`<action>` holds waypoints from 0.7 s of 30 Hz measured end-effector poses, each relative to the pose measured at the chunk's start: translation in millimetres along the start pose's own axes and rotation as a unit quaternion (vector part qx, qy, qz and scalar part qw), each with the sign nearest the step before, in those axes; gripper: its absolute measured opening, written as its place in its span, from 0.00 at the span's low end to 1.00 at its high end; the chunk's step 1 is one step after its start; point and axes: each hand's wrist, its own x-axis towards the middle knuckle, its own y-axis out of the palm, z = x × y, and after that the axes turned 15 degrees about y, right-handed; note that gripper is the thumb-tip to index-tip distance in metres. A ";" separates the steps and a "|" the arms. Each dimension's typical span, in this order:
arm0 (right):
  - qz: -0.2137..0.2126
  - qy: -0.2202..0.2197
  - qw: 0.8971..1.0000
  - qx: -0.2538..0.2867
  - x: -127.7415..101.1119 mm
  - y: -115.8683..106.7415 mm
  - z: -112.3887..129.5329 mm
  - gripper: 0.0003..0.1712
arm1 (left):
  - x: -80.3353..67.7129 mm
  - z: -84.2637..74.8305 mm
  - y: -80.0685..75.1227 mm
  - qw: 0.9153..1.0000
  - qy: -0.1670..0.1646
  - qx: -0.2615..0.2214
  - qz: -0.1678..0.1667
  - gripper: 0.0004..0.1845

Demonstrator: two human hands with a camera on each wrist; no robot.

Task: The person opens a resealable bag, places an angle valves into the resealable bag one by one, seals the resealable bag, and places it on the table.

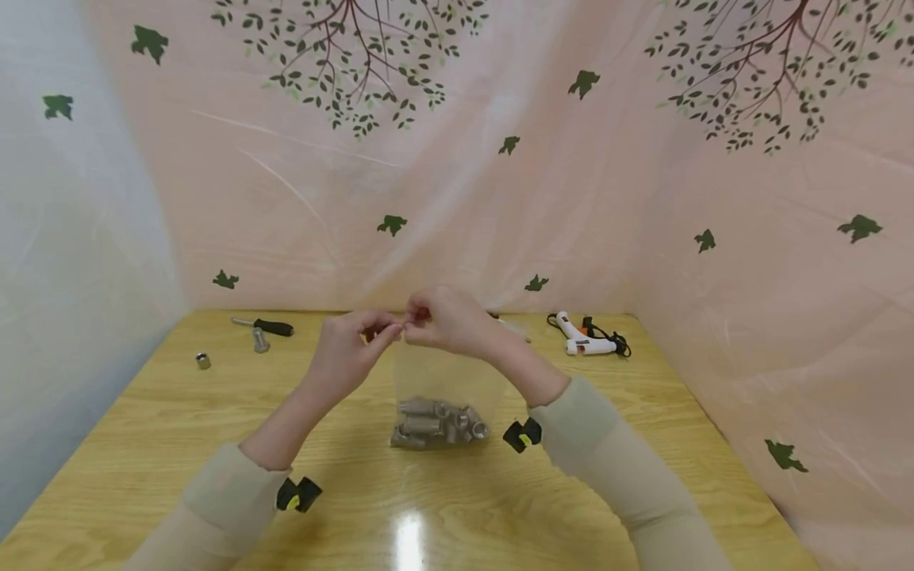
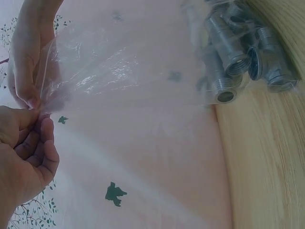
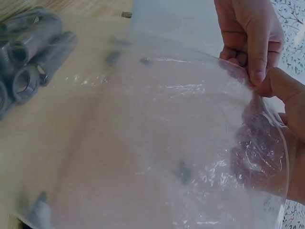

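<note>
A clear plastic bag [image 1: 444,374] hangs upright over the wooden table [image 1: 214,428], its bottom resting on the wood. Several grey threaded metal sleeves [image 1: 437,422] lie heaped in its bottom. My left hand [image 1: 388,330] pinches the bag's top edge, and my right hand [image 1: 414,320] pinches the same edge right beside it, fingertips nearly touching. In the left wrist view, my left hand [image 2: 33,125] and right hand [image 2: 29,98] meet at the bag [image 2: 124,71], the sleeves [image 2: 238,52] beyond. The right wrist view has the bag [image 3: 181,143] spread wide below both pinches.
A black-handled screwdriver [image 1: 270,325] and a metal socket [image 1: 260,342] lie at the back left, a smaller socket [image 1: 203,361] further left. A white glue gun [image 1: 585,341] with a black cord lies at the back right. Pink printed sheeting walls in the table.
</note>
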 end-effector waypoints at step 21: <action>0.016 -0.027 0.999 -0.042 -13.5 -18.4 -36.0 0.04 | -6.0 3.3 -8.3 1.000 -0.007 0.004 0.003 0.05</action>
